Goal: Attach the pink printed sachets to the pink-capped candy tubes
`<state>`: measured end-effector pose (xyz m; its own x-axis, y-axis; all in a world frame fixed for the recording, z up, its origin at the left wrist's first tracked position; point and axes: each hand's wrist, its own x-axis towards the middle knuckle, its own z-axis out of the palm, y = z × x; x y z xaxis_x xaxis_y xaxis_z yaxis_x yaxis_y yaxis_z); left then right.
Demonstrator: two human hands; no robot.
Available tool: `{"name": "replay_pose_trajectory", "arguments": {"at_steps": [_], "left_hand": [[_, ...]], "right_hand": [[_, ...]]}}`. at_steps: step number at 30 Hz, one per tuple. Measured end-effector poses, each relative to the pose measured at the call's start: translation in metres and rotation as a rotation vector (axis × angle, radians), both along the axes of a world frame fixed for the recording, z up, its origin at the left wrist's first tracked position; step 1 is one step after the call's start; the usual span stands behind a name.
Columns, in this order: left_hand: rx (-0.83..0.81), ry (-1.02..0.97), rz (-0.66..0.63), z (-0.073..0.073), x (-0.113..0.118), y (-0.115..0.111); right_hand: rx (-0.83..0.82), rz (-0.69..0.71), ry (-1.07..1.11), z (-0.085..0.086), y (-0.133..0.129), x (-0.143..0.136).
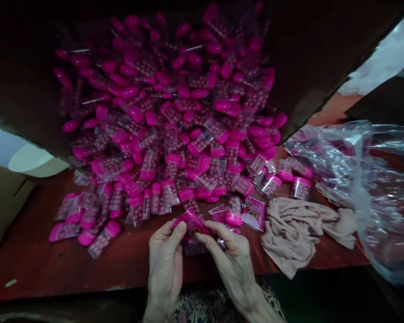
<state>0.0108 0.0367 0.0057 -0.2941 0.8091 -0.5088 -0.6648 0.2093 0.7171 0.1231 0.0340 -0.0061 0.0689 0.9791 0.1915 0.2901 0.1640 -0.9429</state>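
Observation:
My left hand (166,260) pinches one side of a pink printed label sleeve (191,225) between thumb and fingers. On its other side my right hand (230,255) grips the same sleeve, thumb across its lower front. Part of the sleeve is hidden by my fingers. Just beyond my hands lies a large heap of clear plastic containers (170,193) with pink caps, filled with small pink balls. A flat pink printed label (254,213) rests to the right, beside a container with its cap down (234,211).
A big cardboard box (309,54) on its side surrounds the heap. A crumpled beige cloth (289,233) lies at right on the reddish table (30,264), near clear plastic bags (380,179). A white bowl-like container (37,161) stands at left.

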Motion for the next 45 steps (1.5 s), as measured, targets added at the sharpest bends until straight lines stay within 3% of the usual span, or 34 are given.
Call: {"name": "replay_pose_trajectory", "arguments": {"at_steps": [6, 10, 15, 17, 20, 23, 27, 33, 36, 39, 42, 45], "left_hand": [[0.044, 0.019, 0.018, -0.003, 0.001, -0.002], [0.056, 0.007, -0.059, -0.002, 0.003, -0.004], [0.007, -0.032, -0.060, -0.004, 0.001, -0.006], [-0.011, -0.066, -0.023, -0.004, -0.001, -0.005], [-0.042, -0.119, 0.040, -0.004, -0.004, -0.003], [-0.064, -0.156, 0.022, -0.004, -0.003, -0.002], [-0.071, -0.196, -0.010, -0.005, 0.001, -0.001], [-0.093, -0.230, 0.074, -0.002, 0.004, 0.004], [-0.106, -0.268, 0.102, 0.000, 0.004, 0.008], [-0.117, -0.277, 0.150, 0.003, 0.005, 0.013], [-0.101, -0.288, 0.177, 0.008, 0.007, 0.018], [-0.089, -0.288, 0.186, 0.011, 0.010, 0.021]], "right_hand": [[0.069, 0.034, -0.047, 0.004, 0.000, -0.003], [0.052, 0.050, -0.082, 0.006, 0.001, -0.005], [0.138, 0.195, -0.138, 0.007, 0.004, 0.012], [0.217, 0.156, -0.243, 0.004, 0.007, 0.029], [0.292, -0.003, -0.595, -0.006, 0.016, 0.060], [0.240, 0.076, -0.921, -0.015, 0.028, 0.084], [0.257, 0.203, -1.021, -0.016, 0.036, 0.091], [0.264, 0.303, -1.016, -0.015, 0.038, 0.089], [0.347, 0.253, -0.970, -0.019, 0.039, 0.089], [0.366, 0.148, -0.779, -0.012, 0.031, 0.083], [0.169, 0.135, -0.432, 0.004, 0.013, 0.071], [-0.136, 0.300, -0.067, 0.016, -0.005, 0.054]]}}
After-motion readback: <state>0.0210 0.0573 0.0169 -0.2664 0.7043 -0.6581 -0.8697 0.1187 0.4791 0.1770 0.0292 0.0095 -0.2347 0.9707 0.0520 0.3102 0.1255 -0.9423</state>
